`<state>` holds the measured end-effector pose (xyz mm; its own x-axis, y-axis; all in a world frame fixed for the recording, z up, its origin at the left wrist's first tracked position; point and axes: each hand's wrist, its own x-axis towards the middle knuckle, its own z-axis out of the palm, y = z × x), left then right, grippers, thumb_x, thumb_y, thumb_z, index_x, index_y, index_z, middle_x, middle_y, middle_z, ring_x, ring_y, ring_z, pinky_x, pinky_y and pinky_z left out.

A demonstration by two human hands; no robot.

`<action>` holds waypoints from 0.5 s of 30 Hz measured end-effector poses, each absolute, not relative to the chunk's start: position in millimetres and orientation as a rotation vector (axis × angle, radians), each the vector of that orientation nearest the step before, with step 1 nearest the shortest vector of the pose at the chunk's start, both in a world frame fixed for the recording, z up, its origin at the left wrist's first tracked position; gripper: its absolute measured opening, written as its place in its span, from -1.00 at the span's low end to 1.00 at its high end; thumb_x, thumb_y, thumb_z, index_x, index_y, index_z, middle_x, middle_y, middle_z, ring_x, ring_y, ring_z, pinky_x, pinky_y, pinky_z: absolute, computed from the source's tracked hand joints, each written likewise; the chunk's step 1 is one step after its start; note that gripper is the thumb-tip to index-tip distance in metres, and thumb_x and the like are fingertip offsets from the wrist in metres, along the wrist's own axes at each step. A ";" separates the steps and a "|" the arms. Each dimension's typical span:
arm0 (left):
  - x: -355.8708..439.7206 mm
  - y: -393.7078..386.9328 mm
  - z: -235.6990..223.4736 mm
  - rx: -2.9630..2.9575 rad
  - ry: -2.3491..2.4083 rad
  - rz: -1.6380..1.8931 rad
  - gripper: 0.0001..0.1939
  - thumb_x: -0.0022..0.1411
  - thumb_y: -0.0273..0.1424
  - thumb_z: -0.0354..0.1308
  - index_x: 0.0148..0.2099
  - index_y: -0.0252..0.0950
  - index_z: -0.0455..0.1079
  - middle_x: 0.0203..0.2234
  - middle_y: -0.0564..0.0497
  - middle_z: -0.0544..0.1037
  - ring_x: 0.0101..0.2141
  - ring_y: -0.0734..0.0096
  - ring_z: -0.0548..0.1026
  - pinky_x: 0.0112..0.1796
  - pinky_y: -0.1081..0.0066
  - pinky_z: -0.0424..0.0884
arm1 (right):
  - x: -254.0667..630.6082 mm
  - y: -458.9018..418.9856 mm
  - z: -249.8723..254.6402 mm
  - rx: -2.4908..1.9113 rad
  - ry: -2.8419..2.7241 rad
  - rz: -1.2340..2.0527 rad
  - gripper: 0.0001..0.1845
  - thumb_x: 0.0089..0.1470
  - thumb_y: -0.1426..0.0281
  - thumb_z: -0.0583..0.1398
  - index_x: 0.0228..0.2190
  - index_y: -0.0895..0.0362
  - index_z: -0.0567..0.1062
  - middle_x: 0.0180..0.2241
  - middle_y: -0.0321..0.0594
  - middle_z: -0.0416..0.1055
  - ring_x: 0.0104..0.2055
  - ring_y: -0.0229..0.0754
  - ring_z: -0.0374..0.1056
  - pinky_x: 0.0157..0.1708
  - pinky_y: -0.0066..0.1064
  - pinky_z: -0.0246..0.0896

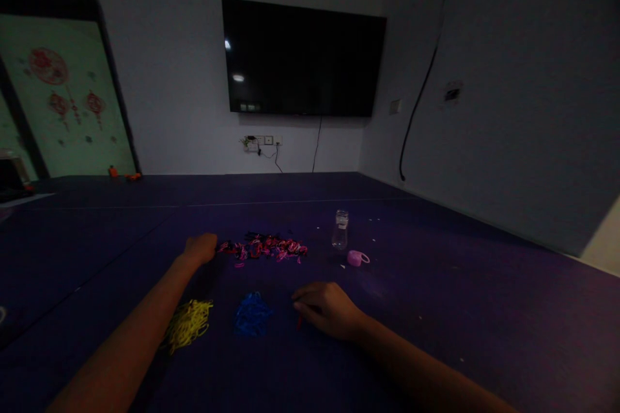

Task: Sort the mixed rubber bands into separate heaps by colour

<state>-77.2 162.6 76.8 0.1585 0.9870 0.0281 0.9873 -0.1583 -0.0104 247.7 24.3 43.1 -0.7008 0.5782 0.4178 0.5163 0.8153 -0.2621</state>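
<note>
A loose pile of mixed pink, red and black elastic bands (264,246) lies across the middle of the dark blue-purple surface. At its left end is my left hand (200,249), curled closed, its fingertips mostly hidden. My right hand (325,307) is low over the surface, thumb and fingers pinched together, with a bit of red elastic band (299,321) showing beneath them. Left of that hand sits a heap of blue elastic bands (252,315). Beside my left forearm lies a heap of yellow elastic bands (190,324), partly covered by the arm.
Beyond my right hand stand a clear bottle (340,231) and its pink cap (355,258) with a loop. Small white scraps dot the right side. Orange objects (132,176) lie far left by the door. A television (303,58) hangs on the back wall.
</note>
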 end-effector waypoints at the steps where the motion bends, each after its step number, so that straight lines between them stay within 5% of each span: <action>1: -74.5 161.7 76.6 -2.385 -2.010 -0.015 -0.79 0.27 -0.37 0.08 -0.08 -0.35 0.34 -0.16 -0.07 0.42 -0.21 0.30 0.44 -0.21 0.22 0.40 | 247.8 24.3 43.0 -0.808 -2.507 0.173 -0.68 0.19 0.37 -0.02 -0.36 0.15 0.52 -0.21 -0.17 0.50 -0.18 -0.23 0.40 -0.19 -0.47 0.26; 8: -59.8 159.0 75.3 -2.496 -1.904 -0.013 -0.91 0.24 -0.50 0.09 -0.19 -0.36 0.38 -0.24 -0.02 0.45 -0.24 0.35 0.44 -0.20 0.28 0.37 | 248.5 25.5 40.8 -0.812 -2.504 0.191 -0.70 0.18 0.39 0.01 -0.37 0.15 0.52 -0.19 -0.16 0.49 -0.17 -0.23 0.40 -0.17 -0.46 0.25; 15: -65.1 162.3 71.1 -2.517 -1.897 -0.034 -0.88 0.26 -0.41 0.08 -0.21 -0.37 0.37 -0.28 -0.02 0.45 -0.29 0.37 0.44 -0.24 0.29 0.38 | 248.6 24.9 41.9 -0.816 -2.507 0.179 -0.68 0.19 0.37 -0.01 -0.37 0.14 0.53 -0.19 -0.15 0.49 -0.16 -0.24 0.40 -0.16 -0.47 0.24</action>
<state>-65.1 162.3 71.1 0.2755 0.9613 0.0109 0.9610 -0.2756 0.0209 248.6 24.9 41.9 -0.6986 0.5830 0.4148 0.5180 0.8121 -0.2688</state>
